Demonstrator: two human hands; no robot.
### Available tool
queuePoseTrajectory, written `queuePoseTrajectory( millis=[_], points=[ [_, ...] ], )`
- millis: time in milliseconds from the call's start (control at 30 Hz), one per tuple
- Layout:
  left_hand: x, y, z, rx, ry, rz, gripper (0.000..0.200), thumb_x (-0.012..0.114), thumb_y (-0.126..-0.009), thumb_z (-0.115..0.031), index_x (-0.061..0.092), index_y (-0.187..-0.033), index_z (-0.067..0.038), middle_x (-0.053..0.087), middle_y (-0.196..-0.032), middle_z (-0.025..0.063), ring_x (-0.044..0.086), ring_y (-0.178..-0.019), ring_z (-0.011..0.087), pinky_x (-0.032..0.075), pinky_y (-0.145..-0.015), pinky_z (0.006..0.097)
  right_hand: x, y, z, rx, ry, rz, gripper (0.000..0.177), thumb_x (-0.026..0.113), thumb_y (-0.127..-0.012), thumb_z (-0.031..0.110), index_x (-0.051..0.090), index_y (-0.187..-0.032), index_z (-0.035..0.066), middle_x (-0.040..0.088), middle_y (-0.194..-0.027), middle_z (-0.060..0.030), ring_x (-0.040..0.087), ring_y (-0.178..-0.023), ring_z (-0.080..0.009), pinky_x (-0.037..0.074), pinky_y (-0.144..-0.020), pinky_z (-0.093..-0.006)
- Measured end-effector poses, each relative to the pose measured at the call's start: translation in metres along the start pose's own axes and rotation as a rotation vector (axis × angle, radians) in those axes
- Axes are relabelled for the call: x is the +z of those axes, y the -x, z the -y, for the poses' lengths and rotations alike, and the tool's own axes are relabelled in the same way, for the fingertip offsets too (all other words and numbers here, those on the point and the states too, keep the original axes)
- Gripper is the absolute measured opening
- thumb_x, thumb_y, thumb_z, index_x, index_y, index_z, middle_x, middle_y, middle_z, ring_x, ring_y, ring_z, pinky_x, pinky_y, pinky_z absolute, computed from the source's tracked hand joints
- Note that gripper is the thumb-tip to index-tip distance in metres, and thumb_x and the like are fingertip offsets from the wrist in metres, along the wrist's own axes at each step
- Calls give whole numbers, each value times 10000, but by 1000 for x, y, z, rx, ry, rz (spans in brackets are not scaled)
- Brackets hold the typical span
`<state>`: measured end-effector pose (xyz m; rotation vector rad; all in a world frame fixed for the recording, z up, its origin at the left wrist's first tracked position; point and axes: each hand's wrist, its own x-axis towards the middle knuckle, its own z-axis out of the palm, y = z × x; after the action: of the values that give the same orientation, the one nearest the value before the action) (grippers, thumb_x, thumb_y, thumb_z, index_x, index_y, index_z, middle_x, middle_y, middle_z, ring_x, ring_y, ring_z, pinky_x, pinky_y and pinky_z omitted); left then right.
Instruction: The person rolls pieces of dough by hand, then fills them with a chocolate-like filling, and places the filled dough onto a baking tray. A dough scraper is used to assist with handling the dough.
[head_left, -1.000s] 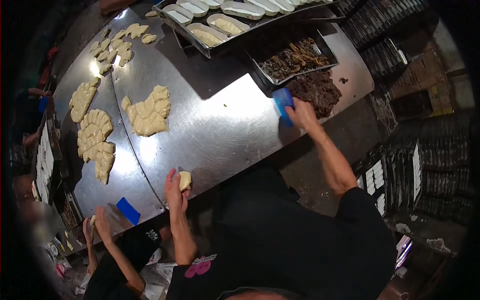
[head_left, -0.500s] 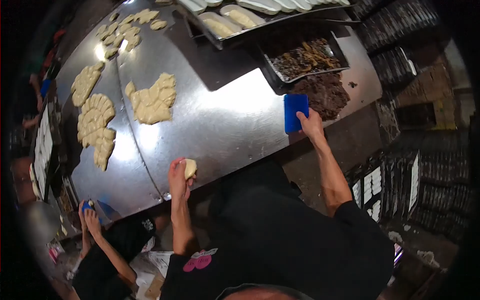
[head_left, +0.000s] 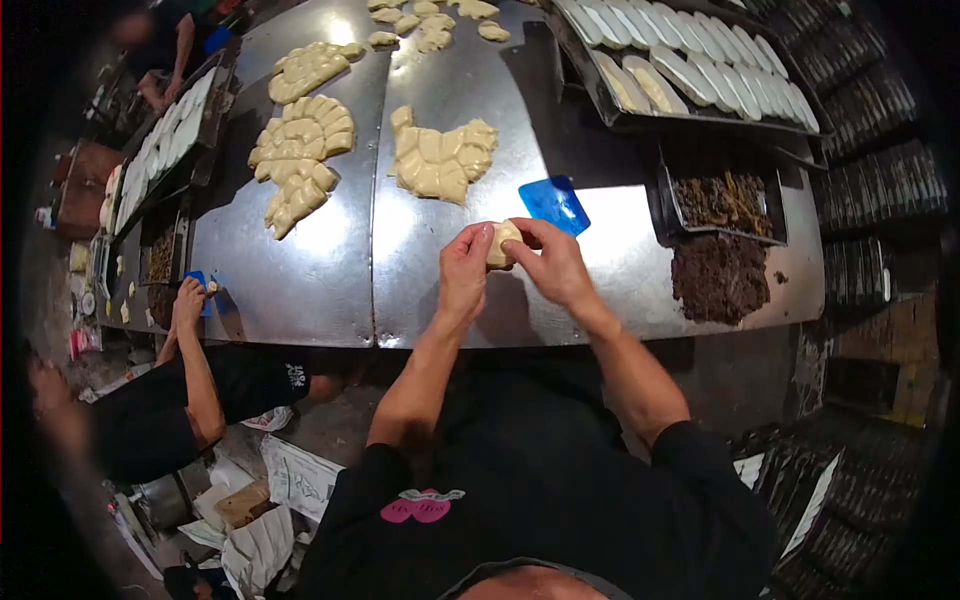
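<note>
A small piece of pale dough is pinched between my two hands over the near part of the metal table. My left hand is closed around its left side. My right hand grips it from the right, thumb pressed on its face. A blue scraper shows right at the knuckles of my right hand, on their far side; I cannot tell whether the fingers still hold it. Beyond my hands lies a slab of portioned dough. To the right are a dark brown crumbly mass and a tray of dark filling.
More dough slabs lie left of the table seam. A raised tray of white molds stands at the back right, two holding dough. At left, a co-worker's hand is at another blue scraper. Stacked dark trays line the right side.
My right hand has swung left from the brown mass to meet my left hand at the dough piece. The blue scraper has shifted left too. The view has turned.
</note>
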<state>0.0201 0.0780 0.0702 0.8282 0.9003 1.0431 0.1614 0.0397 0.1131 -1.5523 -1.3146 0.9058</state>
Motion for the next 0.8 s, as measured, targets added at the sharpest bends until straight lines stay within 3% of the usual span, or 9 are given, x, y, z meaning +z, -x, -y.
queuePoseTrajectory(
  millis=[100,233,300,467,567,633,700,767,800],
  points=[
    [16,1,-17,171,-353,-167,270,535,-965,-246,610,-961,13,642,-734,78,619,-659,165,478,-588,305,36,11,24,-10,-144,-148,224,632,-891,157,653,-1032,-15,669,-930,-104,614,-873,-147,481,-797,-276],
    [33,0,-18,765,-649,-176,286,556,-941,-247,545,-779,-11,566,-669,148,574,-584,277,432,-535,375,51,0,34,-73,-230,-567,320,589,-932,251,580,-763,-21,601,-717,-87,573,-642,-151,466,-590,-289],
    [42,-2,-34,723,-582,-262,315,572,-936,-235,520,-724,-8,537,-653,108,507,-548,224,388,-502,363,37,-19,33,90,-809,-262,359,566,-951,286,553,-734,-1,554,-634,-19,482,-536,-95,393,-477,-272],
    [20,-9,-61,303,-166,-348,388,638,-906,-205,521,-617,26,422,-521,24,371,-563,65,345,-495,299,28,-15,41,-121,-288,-454,516,606,-941,270,449,-508,37,366,-513,65,316,-520,-45,252,-441,-278],
    [28,35,-38,416,-428,-144,393,589,-948,-237,570,-627,-12,511,-600,-40,419,-588,47,347,-502,246,22,-22,20,78,-388,-495,543,574,-954,325,425,-535,14,352,-515,53,310,-517,-62,257,-446,-297],
    [21,40,-34,366,-451,-18,333,585,-953,-263,613,-725,-21,555,-634,-5,487,-575,80,417,-532,258,19,-14,19,42,-186,-502,552,567,-953,358,466,-547,-2,377,-509,42,334,-520,-65,283,-451,-300],
    [-6,18,-17,-10,270,-182,292,567,-960,-305,611,-928,-18,623,-753,60,598,-641,143,505,-615,292,2,-6,24,35,-163,-450,538,586,-937,367,514,-569,-18,413,-513,29,367,-530,-64,310,-462,-290],
    [-24,17,-4,-90,261,-99,368,552,-962,-339,544,-1150,-23,642,-949,138,658,-808,202,549,-727,340,-25,-24,9,150,-165,-162,425,600,-929,293,624,-621,2,471,-543,27,398,-551,-60,351,-482,-293],
    [-25,22,-11,-164,265,0,406,557,-958,-340,522,-1200,-17,630,-1005,149,645,-880,198,542,-757,347,-52,-16,37,-126,-185,-200,345,567,-944,225,649,-702,-7,542,-600,14,446,-571,-67,398,-505,-290]
  ],
)
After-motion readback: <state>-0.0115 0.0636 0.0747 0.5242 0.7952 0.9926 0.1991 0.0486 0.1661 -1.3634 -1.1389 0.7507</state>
